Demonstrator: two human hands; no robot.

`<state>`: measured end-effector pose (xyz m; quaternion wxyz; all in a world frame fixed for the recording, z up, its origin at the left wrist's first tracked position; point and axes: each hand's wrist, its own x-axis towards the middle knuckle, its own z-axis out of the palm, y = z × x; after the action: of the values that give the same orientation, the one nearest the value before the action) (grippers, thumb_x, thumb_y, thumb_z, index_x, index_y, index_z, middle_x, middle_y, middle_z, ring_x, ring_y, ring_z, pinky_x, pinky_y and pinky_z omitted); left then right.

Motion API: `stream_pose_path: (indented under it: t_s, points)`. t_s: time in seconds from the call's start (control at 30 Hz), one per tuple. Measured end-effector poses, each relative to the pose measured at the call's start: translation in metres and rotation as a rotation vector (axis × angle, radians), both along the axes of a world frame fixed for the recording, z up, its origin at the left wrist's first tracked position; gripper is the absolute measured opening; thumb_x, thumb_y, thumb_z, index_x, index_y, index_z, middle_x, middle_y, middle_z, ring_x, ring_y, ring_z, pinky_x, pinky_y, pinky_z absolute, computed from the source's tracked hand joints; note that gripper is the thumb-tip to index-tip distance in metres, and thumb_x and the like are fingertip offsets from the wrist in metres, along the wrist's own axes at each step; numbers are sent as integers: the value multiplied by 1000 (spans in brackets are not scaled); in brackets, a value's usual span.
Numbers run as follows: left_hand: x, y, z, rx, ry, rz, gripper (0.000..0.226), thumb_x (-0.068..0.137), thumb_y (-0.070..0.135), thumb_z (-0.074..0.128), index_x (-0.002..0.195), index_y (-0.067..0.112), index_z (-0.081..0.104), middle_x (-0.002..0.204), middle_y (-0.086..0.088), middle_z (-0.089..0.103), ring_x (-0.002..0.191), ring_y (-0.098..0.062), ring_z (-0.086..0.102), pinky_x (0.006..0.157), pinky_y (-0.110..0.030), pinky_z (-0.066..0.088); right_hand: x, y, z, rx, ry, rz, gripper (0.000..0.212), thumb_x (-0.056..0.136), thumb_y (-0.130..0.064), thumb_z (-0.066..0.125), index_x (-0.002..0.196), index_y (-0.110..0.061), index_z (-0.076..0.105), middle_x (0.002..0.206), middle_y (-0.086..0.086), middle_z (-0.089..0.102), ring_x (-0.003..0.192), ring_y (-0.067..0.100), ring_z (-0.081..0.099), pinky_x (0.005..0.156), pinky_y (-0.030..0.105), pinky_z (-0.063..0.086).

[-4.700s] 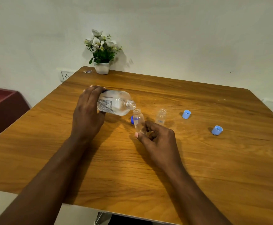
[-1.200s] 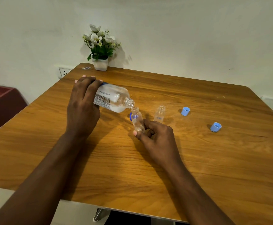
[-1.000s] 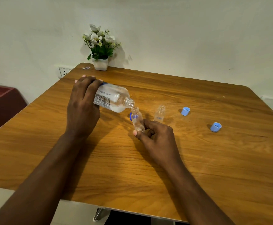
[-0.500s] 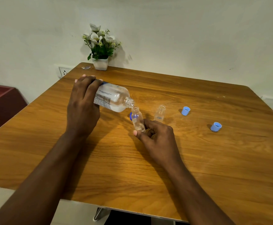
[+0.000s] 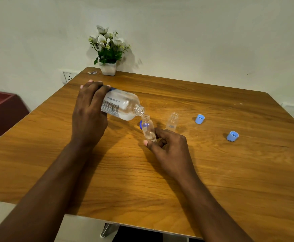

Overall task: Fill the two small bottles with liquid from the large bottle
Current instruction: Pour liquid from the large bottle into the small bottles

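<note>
Left grip (image 5: 90,112): your fingers curl over the base end of the large bottle (image 5: 121,106) from above and hold it clear of the bench (image 5: 212,172), mid-bench, toward the left edge.
Large bottle axis: the long axis is nearly level. The uncapped mouth dips slightly and points toward the right edge. Liquid lies along the lower side up to the neck.
Why so: I judge the shallow tilt is meant to keep the stream thin for a narrow target.
Right grip (image 5: 169,145): your thumb and fingers pinch the lower body of the first small bottle (image 5: 148,130) and hold nothing else.
First small bottle axis: it leans, mouth up and tipped toward the far left corner, directly under the large bottle's lip. Whether the two touch, I cannot tell. A little clear liquid sits low inside. I cannot tell if its base rests on the bench.
Why so: it is probably leaned to meet the spout.
Second small bottle (image 5: 172,120): upright, open, just beyond your right grip, and apparently unfilled.
Caps: one light blue cap (image 5: 199,119) lies near it, and another cap (image 5: 232,136) lies closer to the right edge.
Stage: the first fill looks under way, and early.
</note>
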<state>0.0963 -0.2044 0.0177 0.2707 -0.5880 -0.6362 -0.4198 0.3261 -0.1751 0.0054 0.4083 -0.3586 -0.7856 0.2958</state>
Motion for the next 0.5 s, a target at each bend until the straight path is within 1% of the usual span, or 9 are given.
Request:
stream_pose_path:
  t_s: [0.17, 0.3, 0.37, 0.43, 0.5]
  points:
    - [0, 0, 0, -5, 0, 0, 55, 78, -13, 63, 129, 3, 51, 131, -21, 52, 132, -36, 41, 114, -52, 28, 1, -1, 0, -5, -5, 1, 22, 79, -27, 75, 100, -25, 73, 69, -10, 65, 60, 8, 55, 58, 36, 47]
    - [0, 0, 0, -5, 2, 3, 57, 77, -15, 63, 129, 4, 50, 131, -21, 52, 132, -35, 40, 116, -49, 26, 1, -1, 0, -5, -19, -4, 22, 79, -27, 76, 101, -26, 73, 66, -16, 61, 60, 6, 53, 57, 29, 44]
    - [0, 0, 0, -9, -1, 6, 58, 76, -16, 62, 129, 4, 50, 132, -21, 51, 133, -35, 39, 116, -49, 25, 0, -1, 0, -8, -18, -2, 21, 79, -27, 75, 100, -25, 74, 65, -16, 61, 60, 6, 53, 57, 29, 44]
    - [0, 0, 0, -11, -1, 7, 58, 76, -16, 61, 129, 4, 50, 131, -21, 51, 133, -35, 39, 116, -49, 25, 1, -1, 1, -6, -23, 0, 23, 79, -27, 75, 102, -25, 73, 68, -14, 64, 61, 7, 55, 58, 31, 46]
    - [0, 0, 0, -14, -1, 9, 57, 76, -16, 61, 129, 4, 50, 132, -21, 51, 132, -35, 40, 115, -50, 27, 1, -1, 1, -4, -26, -1, 23, 79, -27, 75, 102, -25, 73, 68, -15, 64, 61, 7, 55, 58, 30, 45]
